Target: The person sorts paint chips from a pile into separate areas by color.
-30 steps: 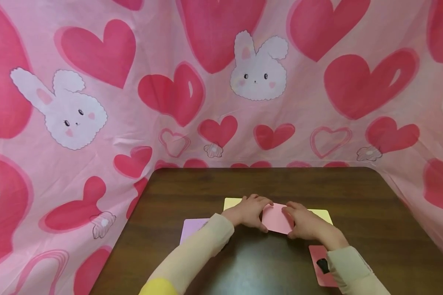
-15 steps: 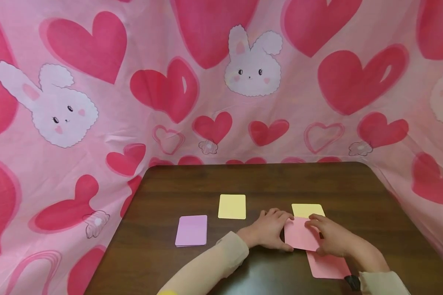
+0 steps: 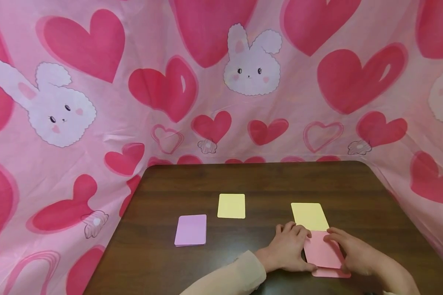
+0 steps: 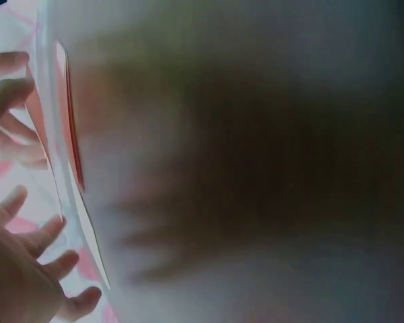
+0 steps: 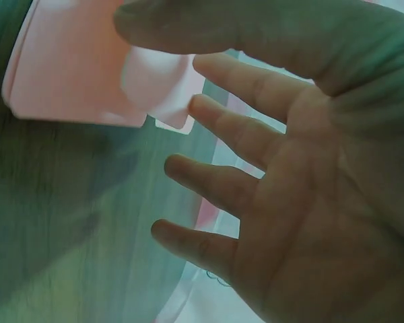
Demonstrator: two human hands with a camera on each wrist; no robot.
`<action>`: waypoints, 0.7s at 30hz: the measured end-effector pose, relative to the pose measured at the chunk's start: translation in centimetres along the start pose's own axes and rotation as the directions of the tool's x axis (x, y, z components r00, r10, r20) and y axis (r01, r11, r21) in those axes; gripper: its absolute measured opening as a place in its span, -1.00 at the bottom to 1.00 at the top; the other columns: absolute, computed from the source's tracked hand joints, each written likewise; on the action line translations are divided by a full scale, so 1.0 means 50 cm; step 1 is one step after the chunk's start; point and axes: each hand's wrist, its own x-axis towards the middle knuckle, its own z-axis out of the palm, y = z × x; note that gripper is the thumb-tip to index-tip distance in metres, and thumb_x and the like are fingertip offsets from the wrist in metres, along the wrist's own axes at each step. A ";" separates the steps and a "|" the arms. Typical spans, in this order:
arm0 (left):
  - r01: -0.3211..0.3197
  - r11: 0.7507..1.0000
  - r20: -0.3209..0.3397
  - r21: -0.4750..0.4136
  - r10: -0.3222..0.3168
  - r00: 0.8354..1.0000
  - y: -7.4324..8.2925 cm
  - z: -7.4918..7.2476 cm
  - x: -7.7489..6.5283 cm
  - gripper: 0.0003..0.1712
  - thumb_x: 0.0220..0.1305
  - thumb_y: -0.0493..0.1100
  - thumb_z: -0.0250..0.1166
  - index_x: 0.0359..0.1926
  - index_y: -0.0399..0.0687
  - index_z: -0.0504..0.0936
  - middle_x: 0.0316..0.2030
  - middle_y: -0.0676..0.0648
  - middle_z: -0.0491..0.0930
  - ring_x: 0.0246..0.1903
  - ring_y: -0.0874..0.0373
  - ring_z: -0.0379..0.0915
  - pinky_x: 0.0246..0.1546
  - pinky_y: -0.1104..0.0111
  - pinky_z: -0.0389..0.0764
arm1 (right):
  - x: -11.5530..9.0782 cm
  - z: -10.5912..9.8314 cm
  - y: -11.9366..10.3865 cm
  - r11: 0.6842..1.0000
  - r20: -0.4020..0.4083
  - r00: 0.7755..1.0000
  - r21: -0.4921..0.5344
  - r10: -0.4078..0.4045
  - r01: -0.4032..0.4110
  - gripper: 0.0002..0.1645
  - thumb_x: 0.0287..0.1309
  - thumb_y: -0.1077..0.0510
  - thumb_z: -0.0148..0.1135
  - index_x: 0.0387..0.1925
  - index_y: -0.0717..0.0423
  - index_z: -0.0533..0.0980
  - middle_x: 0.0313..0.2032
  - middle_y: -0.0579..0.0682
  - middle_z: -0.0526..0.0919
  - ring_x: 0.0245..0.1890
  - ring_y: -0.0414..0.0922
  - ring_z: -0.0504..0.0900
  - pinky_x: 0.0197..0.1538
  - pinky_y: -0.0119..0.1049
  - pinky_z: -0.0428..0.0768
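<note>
In the head view, a pink card (image 3: 323,250) lies between my two hands above another pink card (image 3: 331,273), whose near edge peeks out below it. My left hand (image 3: 289,248) grips the upper card's left edge, with thumb at the near corner and forefinger at the far one. On the opposite edge, my right hand (image 3: 359,254) holds it the same way. The right wrist view shows the thumb (image 5: 168,25) at the pink cards (image 5: 74,74) and the other fingers spread. A yellow card (image 3: 310,216) lies just beyond, its near edge overlapped by the pink.
A second yellow card (image 3: 231,206) lies left of centre on the dark wooden table (image 3: 258,180). Nearer and further left is a small stack of purple cards (image 3: 190,230). A pink cloth with hearts and rabbits (image 3: 206,90) hangs behind and beside the table.
Both hands have carried the pink card rightward and toward the person, from between the yellow cards to over the other pink card. The left yellow card and purple stack have come into full view.
</note>
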 end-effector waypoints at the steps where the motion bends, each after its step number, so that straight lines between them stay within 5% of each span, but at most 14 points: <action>1: 0.007 1.000 -0.008 0.004 -0.007 1.000 0.007 0.002 -0.002 -0.19 -0.02 0.64 0.26 0.14 0.40 0.37 0.07 0.32 0.38 0.22 0.25 0.22 0.05 0.22 0.32 | -0.004 0.001 0.003 1.000 -0.008 1.000 -0.008 -0.012 0.012 -0.10 -0.59 0.31 0.59 0.06 0.19 0.56 0.24 0.43 0.42 0.09 0.29 0.55 -0.04 -0.29 0.55; 14: 0.038 0.999 -0.016 0.030 -0.038 0.999 0.039 0.015 -0.009 -0.21 -0.07 0.68 0.25 0.07 0.43 0.39 0.05 0.32 0.38 0.14 0.26 0.24 0.08 0.11 0.31 | -0.023 0.018 0.036 0.994 -0.048 0.994 -0.044 -0.101 0.099 -0.16 -0.57 0.37 0.57 0.01 0.14 0.57 0.21 0.40 0.46 0.05 0.22 0.57 -0.02 -0.47 0.48; 21: 0.036 0.998 0.004 0.042 -0.036 0.999 0.043 0.014 -0.012 -0.17 -0.13 0.70 0.27 0.07 0.43 0.41 0.06 0.31 0.39 0.13 0.25 0.25 0.10 0.08 0.32 | -0.023 0.036 0.038 0.991 -0.081 0.990 -0.070 -0.115 0.110 -0.13 -0.68 0.38 0.60 -0.03 0.18 0.57 0.17 0.40 0.50 0.03 0.35 0.56 -0.03 -0.36 0.53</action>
